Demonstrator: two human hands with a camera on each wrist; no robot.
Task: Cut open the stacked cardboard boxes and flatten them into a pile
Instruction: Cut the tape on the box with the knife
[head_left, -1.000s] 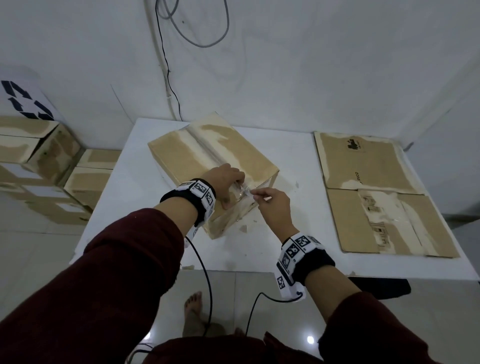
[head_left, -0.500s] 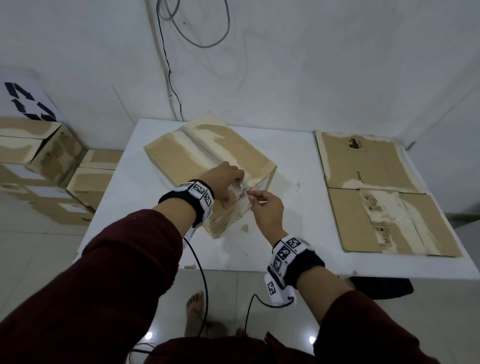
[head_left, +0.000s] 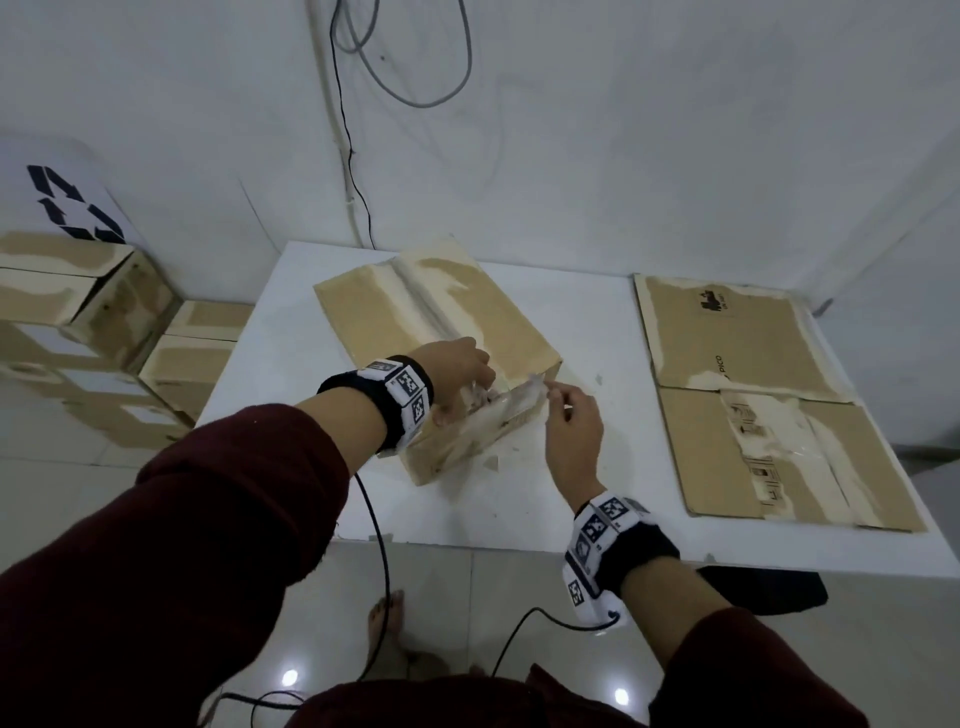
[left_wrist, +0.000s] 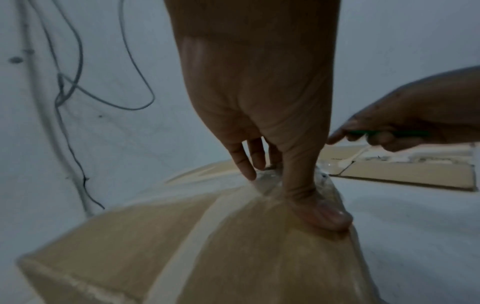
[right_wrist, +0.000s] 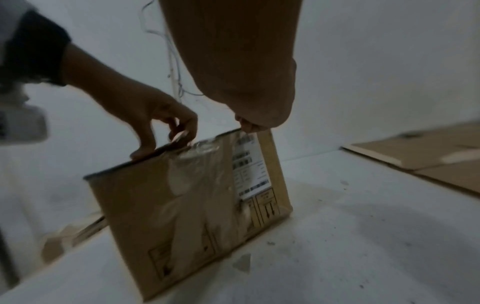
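A taped cardboard box (head_left: 415, 322) stands on the white table (head_left: 597, 493). My left hand (head_left: 462, 364) grips its near top edge, fingers over the top and thumb (left_wrist: 324, 216) pressed on the front face (right_wrist: 194, 205). Crumpled clear tape (head_left: 514, 402) runs along that edge between my hands. At the box's right top corner my right hand (head_left: 571, 426) holds a green-handled cutter (left_wrist: 394, 133), its pale blade pointing down to the edge. A white shipping label (right_wrist: 249, 164) sits on the front face.
Two flattened boxes (head_left: 753, 389) lie on the right part of the table. Closed boxes (head_left: 78, 312) are stacked on the floor at the left. Cables (head_left: 353, 156) hang on the wall behind. Wrist cables dangle off the table's front edge above my bare foot (head_left: 384, 623).
My right hand has slid right along the box's near top edge to its right corner. The left hand has kept its grip on that edge.
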